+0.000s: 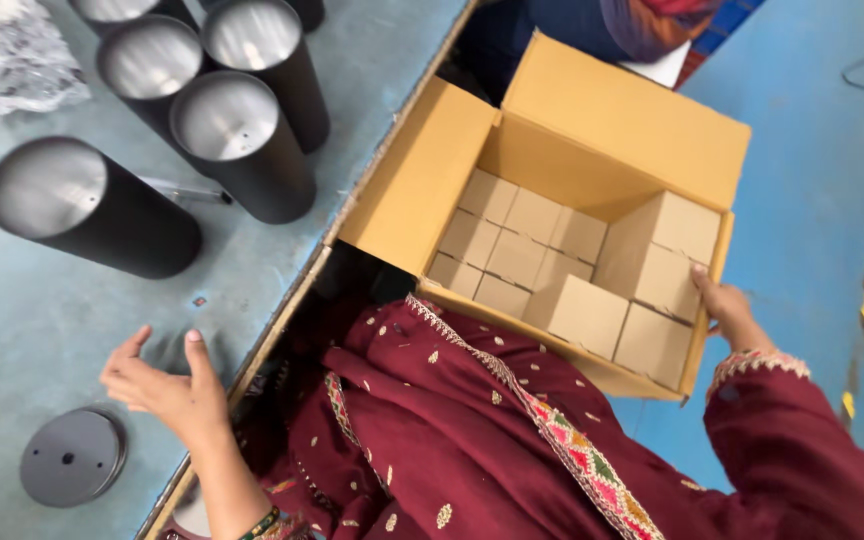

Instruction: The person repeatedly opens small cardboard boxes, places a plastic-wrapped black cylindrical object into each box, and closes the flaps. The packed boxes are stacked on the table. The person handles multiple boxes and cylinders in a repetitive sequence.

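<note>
Cardboard carton (422,180) of small boxes (577,313) sits open beside the bench (382,60); the right hand (727,310) grips its far rim with a closed grip. Left hand (164,390) hovers open over the bench, near a black disc (72,456) and black cylinders (92,207).

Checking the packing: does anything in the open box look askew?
Yes. In the open brown cardboard carton, small plain cardboard boxes lie flat, but those near the right hand are stacked higher and tilted, so the layer is uneven.

Cylinders (242,140) on table (42,330) at left, disc (72,457) nearer; carton (552,200) at right, small boxes (552,270) inside; right hand (727,310) on its wall
</note>
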The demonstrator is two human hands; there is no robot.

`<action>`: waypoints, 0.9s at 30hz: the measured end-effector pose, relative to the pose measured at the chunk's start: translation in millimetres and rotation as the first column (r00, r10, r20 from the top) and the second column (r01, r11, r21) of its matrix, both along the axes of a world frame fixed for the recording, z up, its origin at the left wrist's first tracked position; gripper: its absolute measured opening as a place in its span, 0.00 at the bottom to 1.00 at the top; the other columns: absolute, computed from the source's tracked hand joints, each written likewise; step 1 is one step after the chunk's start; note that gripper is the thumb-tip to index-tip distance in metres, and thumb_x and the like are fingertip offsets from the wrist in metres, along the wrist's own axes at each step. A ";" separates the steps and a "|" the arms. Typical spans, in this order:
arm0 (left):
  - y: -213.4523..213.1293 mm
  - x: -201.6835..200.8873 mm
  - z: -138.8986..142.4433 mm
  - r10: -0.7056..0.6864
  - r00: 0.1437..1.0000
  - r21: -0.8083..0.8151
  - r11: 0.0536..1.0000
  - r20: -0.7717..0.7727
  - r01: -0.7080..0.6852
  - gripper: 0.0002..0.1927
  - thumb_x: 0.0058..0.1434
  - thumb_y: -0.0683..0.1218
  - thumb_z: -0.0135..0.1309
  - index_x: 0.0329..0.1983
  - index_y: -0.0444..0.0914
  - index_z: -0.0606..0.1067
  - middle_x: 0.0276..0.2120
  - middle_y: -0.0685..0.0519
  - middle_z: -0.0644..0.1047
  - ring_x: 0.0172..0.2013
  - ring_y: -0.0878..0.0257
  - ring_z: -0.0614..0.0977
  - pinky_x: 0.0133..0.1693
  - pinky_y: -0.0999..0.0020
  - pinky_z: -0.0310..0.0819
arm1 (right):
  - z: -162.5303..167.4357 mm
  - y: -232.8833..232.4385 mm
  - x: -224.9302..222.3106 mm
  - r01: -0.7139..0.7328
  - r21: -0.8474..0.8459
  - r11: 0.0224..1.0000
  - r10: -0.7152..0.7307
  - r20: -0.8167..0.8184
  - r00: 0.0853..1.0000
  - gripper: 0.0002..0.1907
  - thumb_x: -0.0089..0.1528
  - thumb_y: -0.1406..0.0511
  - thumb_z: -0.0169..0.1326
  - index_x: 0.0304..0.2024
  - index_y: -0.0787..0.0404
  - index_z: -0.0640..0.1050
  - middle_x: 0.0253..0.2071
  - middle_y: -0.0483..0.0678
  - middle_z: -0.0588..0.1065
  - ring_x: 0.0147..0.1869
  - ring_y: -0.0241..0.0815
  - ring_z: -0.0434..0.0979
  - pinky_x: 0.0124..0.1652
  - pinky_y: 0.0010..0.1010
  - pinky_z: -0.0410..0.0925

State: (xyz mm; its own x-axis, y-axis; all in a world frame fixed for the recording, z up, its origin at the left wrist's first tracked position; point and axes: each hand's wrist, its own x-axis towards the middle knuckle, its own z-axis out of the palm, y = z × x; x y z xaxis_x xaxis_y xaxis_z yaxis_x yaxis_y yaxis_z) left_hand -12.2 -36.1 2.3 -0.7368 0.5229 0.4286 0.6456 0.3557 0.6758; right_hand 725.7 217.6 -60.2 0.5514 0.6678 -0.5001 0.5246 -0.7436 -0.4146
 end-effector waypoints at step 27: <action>10.5 9.5 -0.9 -0.013 0.994 -0.099 0.995 -0.110 0.002 0.21 0.66 0.47 0.61 0.60 0.39 0.71 0.61 0.44 0.66 0.65 0.43 0.63 0.69 0.41 0.48 | 49.2 -11.3 -125.3 -0.939 0.069 0.336 0.887 0.313 0.340 0.22 0.68 0.49 0.50 0.57 0.54 0.76 0.63 0.49 0.72 0.66 0.55 0.74 0.64 0.44 0.67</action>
